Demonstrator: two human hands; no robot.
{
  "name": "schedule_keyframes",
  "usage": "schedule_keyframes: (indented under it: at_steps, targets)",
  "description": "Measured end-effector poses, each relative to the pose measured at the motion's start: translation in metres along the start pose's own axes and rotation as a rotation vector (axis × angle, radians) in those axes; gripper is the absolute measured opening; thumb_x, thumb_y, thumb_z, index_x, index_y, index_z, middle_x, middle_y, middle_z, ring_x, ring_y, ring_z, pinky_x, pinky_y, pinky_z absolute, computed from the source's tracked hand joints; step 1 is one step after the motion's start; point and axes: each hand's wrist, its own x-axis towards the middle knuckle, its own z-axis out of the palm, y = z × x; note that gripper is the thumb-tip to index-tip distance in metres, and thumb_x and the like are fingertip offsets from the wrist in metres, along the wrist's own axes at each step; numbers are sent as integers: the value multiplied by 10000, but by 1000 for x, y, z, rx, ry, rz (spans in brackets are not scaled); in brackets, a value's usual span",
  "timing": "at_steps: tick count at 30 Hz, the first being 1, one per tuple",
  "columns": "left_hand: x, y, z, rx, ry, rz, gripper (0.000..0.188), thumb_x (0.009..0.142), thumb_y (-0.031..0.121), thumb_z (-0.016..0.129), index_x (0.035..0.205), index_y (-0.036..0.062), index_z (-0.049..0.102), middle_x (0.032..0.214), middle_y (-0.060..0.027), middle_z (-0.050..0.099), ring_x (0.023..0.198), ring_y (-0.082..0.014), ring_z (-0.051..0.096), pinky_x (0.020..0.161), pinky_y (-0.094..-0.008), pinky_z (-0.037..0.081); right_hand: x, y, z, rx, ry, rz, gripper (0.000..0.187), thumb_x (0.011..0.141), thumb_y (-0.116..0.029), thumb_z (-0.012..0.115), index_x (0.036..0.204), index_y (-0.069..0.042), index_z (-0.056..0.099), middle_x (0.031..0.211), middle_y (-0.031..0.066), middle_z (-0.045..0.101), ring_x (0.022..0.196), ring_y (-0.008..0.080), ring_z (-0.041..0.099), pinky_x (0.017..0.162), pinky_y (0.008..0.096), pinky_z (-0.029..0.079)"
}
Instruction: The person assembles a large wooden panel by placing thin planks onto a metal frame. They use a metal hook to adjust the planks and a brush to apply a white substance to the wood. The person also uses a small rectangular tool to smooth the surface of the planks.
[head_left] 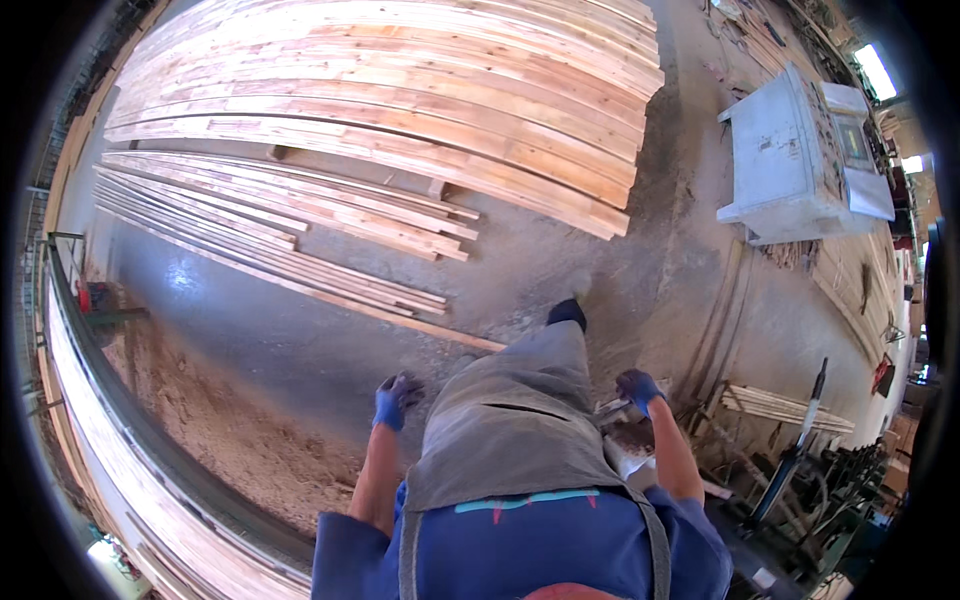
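My left hand (397,398), in a dark-palmed blue glove, hangs over the floor to the left of my grey apron (510,430). Its fingers are loosely bent and a little apart, with nothing in them. On the apron's other side, my right hand (638,390) wears a matching glove. Its fingers are curled in and no held thing shows. One dark shoe (567,313) points forward beyond the apron. Nearest ahead of my left hand lie long, thin wooden strips (330,275), side by side in a low row.
A wide layer of wooden boards (400,110) spreads across the far left. A pale machine cabinet (775,155) stands at the far right. Along the left edge runs a long rail (130,440), with sawdust (230,440) beside it. Dark machinery (810,510) crowds the near right.
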Motion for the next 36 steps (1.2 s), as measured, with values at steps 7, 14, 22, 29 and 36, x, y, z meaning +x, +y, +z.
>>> schedule_keyframes:
  at_steps: [7, 14, 22, 29, 36]
  targets:
    - [-15, -60, 94, -243, 504, -314, 317, 976, 381, 593, 1074, 89, 671, 936, -116, 736, 708, -227, 703, 576, -366, 545, 308, -12, -169, 159, 127, 125, 221, 912, -314, 652, 880, -96, 663, 730, 32, 640, 585, 143, 575, 520, 317, 452]
    - [-98, -41, 238, -101, 467, -429, 371, 993, 339, 562, 1213, 47, 624, 1012, -151, 722, 822, -290, 725, 686, -420, 595, 536, -78, -264, 113, 110, 324, 408, 869, -443, 706, 1041, -73, 704, 917, 67, 689, 741, 172, 624, 610, 347, 511]
    - [-114, -17, 345, -297, 640, -469, 360, 1013, 292, 531, 1255, 34, 596, 1098, -162, 708, 910, -330, 715, 802, -489, 586, 604, -127, -252, -47, 219, 305, 708, 841, -510, 703, 1245, 66, 618, 1272, 250, 632, 1212, 322, 609, 978, 418, 501]
    - [-87, 0, 383, -273, 563, -464, 347, 995, 312, 578, 1163, 23, 670, 994, -119, 738, 792, -208, 698, 705, -340, 554, 556, -121, -271, 363, 226, 341, 548, 840, -461, 744, 1191, -49, 658, 963, 72, 707, 802, 230, 661, 688, 355, 562]
    - [10, 132, 365, 283, 426, -48, 382, 995, 349, 588, 1138, 6, 677, 955, -60, 702, 774, -128, 610, 681, -305, 503, 383, -339, -236, 122, -678, -76, 291, 893, -328, 740, 987, -61, 675, 717, 13, 656, 529, 107, 619, 458, 252, 484]
